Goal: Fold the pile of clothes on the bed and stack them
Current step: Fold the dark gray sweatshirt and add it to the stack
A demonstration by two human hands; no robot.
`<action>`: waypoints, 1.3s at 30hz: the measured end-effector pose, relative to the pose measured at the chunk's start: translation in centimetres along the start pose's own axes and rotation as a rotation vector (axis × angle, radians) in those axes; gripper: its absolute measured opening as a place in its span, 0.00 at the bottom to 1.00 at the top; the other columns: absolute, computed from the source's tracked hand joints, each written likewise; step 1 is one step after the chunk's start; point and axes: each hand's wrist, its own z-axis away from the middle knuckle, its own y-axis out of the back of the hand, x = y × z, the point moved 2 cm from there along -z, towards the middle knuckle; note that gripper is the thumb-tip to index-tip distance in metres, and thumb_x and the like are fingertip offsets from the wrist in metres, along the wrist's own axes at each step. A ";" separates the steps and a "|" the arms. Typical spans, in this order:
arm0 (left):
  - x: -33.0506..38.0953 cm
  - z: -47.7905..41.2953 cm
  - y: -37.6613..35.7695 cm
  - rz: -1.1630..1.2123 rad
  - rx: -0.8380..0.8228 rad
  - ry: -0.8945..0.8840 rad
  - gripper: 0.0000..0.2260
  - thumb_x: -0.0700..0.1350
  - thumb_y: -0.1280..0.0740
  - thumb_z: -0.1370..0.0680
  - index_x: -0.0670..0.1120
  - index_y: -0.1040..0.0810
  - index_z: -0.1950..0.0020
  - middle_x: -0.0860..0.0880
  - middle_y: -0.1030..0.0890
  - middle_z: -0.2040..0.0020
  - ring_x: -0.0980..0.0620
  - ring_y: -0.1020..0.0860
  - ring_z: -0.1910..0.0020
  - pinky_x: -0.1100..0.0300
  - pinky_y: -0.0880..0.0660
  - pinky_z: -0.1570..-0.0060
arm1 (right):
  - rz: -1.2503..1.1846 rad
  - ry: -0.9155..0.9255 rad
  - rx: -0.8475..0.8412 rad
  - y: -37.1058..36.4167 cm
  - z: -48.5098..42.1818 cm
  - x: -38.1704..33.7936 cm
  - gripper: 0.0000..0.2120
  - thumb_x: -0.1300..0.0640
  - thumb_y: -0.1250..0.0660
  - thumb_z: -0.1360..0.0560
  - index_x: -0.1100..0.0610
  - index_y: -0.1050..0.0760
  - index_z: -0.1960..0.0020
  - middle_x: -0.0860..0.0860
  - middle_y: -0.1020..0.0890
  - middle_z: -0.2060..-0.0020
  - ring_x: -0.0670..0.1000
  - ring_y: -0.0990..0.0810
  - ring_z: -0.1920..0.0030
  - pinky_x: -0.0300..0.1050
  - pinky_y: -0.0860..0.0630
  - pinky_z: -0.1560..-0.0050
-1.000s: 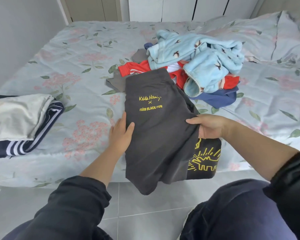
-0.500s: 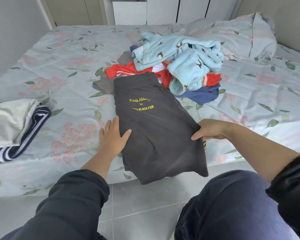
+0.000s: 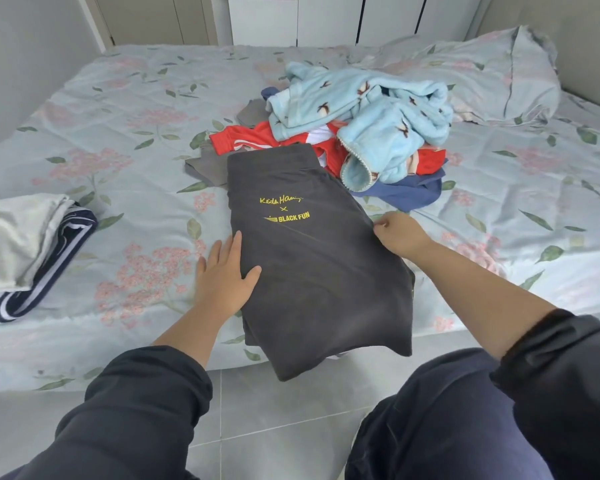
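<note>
Far left on the bed (image 3: 136, 98) sits the folded stack (image 3: 21, 244), white over navy stripes. The left hand (image 3: 227, 275) lies flat, fingers straight, pressing the left edge of the dark grey garment (image 3: 319, 271), which is spread at the bed's near edge with its end hanging over. Well apart from it, the right hand (image 3: 400, 235) pinches the garment's right edge with curled fingers. Just beyond is the unfolded pile (image 3: 357, 133), with pale blue fleece on top.

Before me, a floral-sheeted bed (image 3: 136, 140) holds a dark grey garment (image 3: 319, 271) at the near edge, a jumbled pile (image 3: 361, 112) behind it — a folded stack (image 3: 18, 237) left, pillow (image 3: 492, 74) far right.
</note>
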 end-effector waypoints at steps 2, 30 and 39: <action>0.0 -0.1 0.0 -0.052 -0.028 -0.032 0.32 0.61 0.50 0.20 0.54 0.61 0.22 0.50 0.50 0.21 0.48 0.54 0.22 0.45 0.53 0.26 | -0.134 -0.077 -0.018 -0.5 -1.4 -1.5 0.18 0.50 0.42 0.20 0.55 0.32 0.67 0.55 0.26 0.65 0.56 0.28 0.56 0.45 0.34 0.58; -1.0 -1.3 -0.4 -0.043 0.029 -0.155 0.30 0.64 0.54 0.23 0.59 0.55 0.22 0.50 0.44 0.22 0.50 0.50 0.23 0.48 0.53 0.25 | -0.461 -0.276 -0.083 -1.7 -7.6 -1.7 0.22 0.42 0.31 0.27 0.60 0.22 0.44 0.53 0.20 0.48 0.55 0.21 0.47 0.48 0.26 0.40; -0.3 -0.9 1.3 0.062 -0.051 -0.107 0.30 0.61 0.47 0.21 0.56 0.54 0.22 0.50 0.45 0.22 0.51 0.49 0.23 0.49 0.53 0.25 | -0.716 -0.084 -0.257 1.3 -4.5 -6.7 0.21 0.75 0.39 0.28 0.64 0.29 0.36 0.58 0.20 0.51 0.54 0.20 0.57 0.47 0.22 0.60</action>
